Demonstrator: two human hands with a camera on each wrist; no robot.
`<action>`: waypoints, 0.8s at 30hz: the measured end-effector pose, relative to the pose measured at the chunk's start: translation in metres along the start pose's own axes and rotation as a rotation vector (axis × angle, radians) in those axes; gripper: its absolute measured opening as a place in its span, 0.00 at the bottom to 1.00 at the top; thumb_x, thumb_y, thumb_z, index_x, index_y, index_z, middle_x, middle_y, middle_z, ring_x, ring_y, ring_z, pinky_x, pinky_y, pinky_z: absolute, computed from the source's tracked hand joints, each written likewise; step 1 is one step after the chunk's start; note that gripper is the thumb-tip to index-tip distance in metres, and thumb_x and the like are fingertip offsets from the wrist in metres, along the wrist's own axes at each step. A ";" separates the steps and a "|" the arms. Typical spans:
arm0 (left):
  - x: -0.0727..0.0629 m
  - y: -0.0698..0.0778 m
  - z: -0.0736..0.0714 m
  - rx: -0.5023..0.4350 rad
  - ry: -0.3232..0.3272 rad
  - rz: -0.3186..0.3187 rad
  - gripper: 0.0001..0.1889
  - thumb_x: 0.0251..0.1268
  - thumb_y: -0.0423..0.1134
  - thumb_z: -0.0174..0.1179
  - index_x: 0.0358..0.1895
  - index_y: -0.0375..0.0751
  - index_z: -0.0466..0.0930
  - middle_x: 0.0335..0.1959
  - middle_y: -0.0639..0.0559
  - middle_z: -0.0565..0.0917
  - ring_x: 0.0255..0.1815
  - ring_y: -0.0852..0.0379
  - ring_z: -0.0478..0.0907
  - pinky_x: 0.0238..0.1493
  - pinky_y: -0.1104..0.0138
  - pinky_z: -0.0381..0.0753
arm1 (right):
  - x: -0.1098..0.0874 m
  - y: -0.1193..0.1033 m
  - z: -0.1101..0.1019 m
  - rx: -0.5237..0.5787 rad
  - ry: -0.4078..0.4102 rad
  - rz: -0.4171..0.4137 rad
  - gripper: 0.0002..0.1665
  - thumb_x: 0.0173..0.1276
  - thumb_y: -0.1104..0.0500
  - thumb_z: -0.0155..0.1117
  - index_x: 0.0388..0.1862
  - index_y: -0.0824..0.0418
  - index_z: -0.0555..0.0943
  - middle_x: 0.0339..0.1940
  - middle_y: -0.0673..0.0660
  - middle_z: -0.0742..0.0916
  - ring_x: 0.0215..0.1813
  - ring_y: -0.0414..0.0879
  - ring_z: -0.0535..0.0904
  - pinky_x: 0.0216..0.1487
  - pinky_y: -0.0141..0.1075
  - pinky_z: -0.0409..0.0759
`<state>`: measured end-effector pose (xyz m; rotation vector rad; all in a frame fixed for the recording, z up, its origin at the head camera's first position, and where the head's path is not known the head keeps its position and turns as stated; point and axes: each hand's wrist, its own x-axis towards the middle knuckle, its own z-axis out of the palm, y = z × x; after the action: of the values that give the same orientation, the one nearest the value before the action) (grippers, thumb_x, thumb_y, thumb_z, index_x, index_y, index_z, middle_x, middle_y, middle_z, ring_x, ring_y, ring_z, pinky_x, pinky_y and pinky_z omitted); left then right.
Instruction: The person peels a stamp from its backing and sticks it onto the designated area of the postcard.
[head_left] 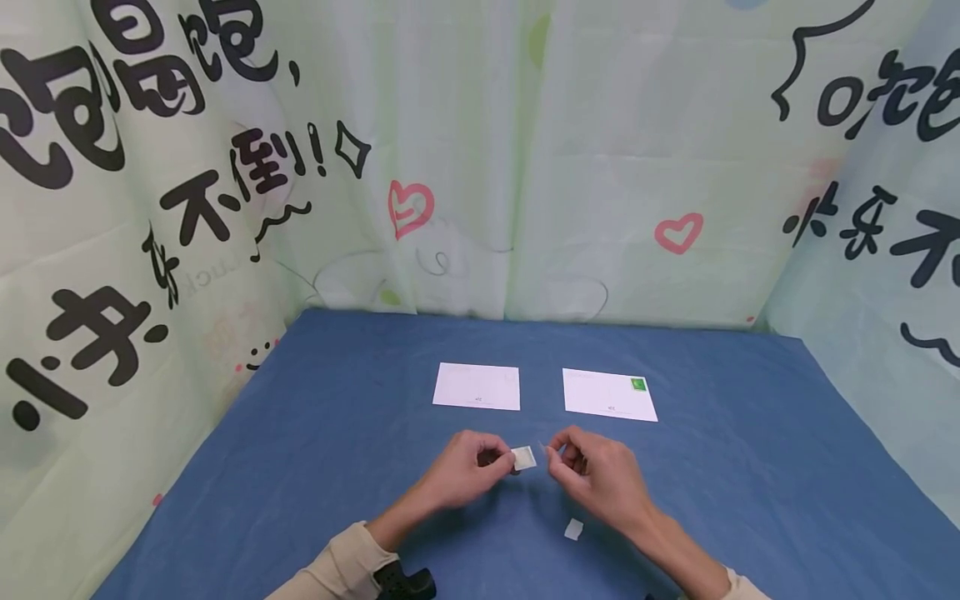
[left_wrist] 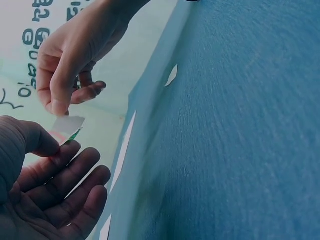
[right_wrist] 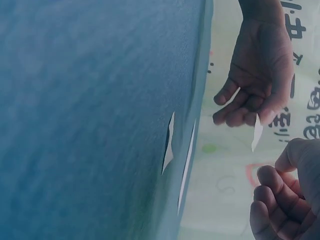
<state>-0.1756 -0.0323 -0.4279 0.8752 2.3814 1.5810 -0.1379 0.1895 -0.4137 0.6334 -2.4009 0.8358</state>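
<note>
Between thumb and forefinger, my left hand (head_left: 468, 469) pinches a small stamp (head_left: 524, 457). Its pale back faces up in the head view, while a green printed edge shows in the left wrist view. Close to its right is my right hand (head_left: 600, 473), thumb and forefinger together on a thin pale sliver (head_left: 542, 450), seen nearly edge-on; I cannot tell what it is. Both hands are held over the blue cloth. Below the right hand, a small white paper piece (head_left: 573, 529) lies on the cloth.
Two white envelopes lie side by side beyond the hands. The left envelope (head_left: 476, 387) bears no stamp; the right envelope (head_left: 609, 395) has a green stamp (head_left: 638, 384) at its upper right corner. A blue cloth (head_left: 337, 433) covers the table, and printed curtains (head_left: 585, 167) surround it.
</note>
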 end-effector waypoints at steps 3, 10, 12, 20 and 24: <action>0.000 -0.002 -0.001 0.003 0.008 -0.007 0.11 0.74 0.35 0.59 0.34 0.36 0.88 0.32 0.50 0.89 0.30 0.65 0.78 0.38 0.70 0.78 | -0.002 0.002 -0.001 0.002 -0.010 0.012 0.12 0.59 0.68 0.75 0.31 0.52 0.83 0.19 0.35 0.74 0.20 0.25 0.65 0.23 0.26 0.69; -0.002 -0.001 -0.002 -0.007 0.007 -0.032 0.11 0.74 0.36 0.60 0.35 0.36 0.89 0.32 0.50 0.89 0.30 0.62 0.79 0.37 0.71 0.76 | -0.004 0.003 -0.002 -0.002 -0.052 0.040 0.09 0.60 0.66 0.74 0.33 0.53 0.84 0.19 0.35 0.74 0.20 0.26 0.66 0.23 0.27 0.69; -0.002 0.000 -0.002 -0.022 0.000 -0.040 0.11 0.73 0.36 0.60 0.34 0.36 0.89 0.32 0.49 0.90 0.30 0.61 0.79 0.34 0.71 0.75 | -0.005 0.002 -0.002 0.011 -0.069 0.019 0.09 0.61 0.66 0.74 0.34 0.53 0.85 0.19 0.34 0.74 0.21 0.26 0.66 0.23 0.26 0.69; -0.004 0.001 0.000 -0.213 -0.042 -0.116 0.12 0.73 0.35 0.60 0.35 0.31 0.88 0.34 0.42 0.90 0.36 0.54 0.88 0.40 0.63 0.85 | -0.008 -0.002 0.002 0.051 -0.135 -0.165 0.13 0.57 0.65 0.78 0.37 0.54 0.84 0.21 0.36 0.76 0.23 0.25 0.67 0.27 0.21 0.70; -0.004 0.005 -0.001 -0.293 -0.058 -0.154 0.12 0.73 0.35 0.58 0.38 0.28 0.88 0.36 0.40 0.90 0.39 0.54 0.89 0.44 0.57 0.86 | -0.007 -0.004 0.002 0.033 -0.144 -0.167 0.13 0.57 0.64 0.79 0.38 0.55 0.84 0.21 0.36 0.76 0.24 0.25 0.67 0.26 0.22 0.71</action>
<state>-0.1713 -0.0342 -0.4238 0.6528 2.0523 1.7554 -0.1305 0.1874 -0.4177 0.9214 -2.4240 0.7843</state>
